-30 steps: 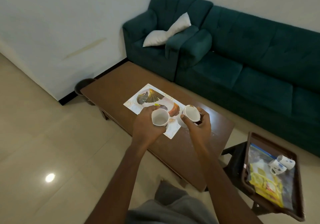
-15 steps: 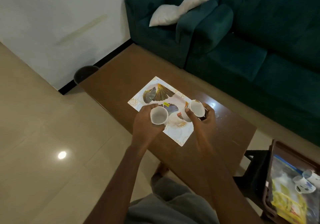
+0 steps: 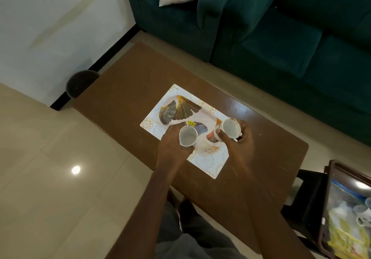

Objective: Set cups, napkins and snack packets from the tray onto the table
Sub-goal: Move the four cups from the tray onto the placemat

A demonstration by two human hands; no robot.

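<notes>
1. Head view takes in the brown table [image 3: 124, 90] first: its polished top has little room left around the printed placemat [image 3: 180, 122], so a cup set down carelessly near the mat's edge could sit half on, half off, and tip.
2. At the lower right the tray [image 3: 329, 198] rests on a dark stand well apart from the table, with more cups [image 3: 363, 216] and yellow snack packets [image 3: 345, 236] in it; reaching back for them could, I judge, jostle the tray.
3. Over the mat's near side, the left hand [image 3: 170, 144] is wrapped around a white cup [image 3: 187, 136], mouth tilted toward the camera; lowered at that tilt, it would land on its edge and roll.
4. Over the mat's right end, the right hand [image 3: 239, 140] is clamped on the second white cup [image 3: 230, 128], thumb on its rim; that thumb could drag the cup over on release.
</notes>
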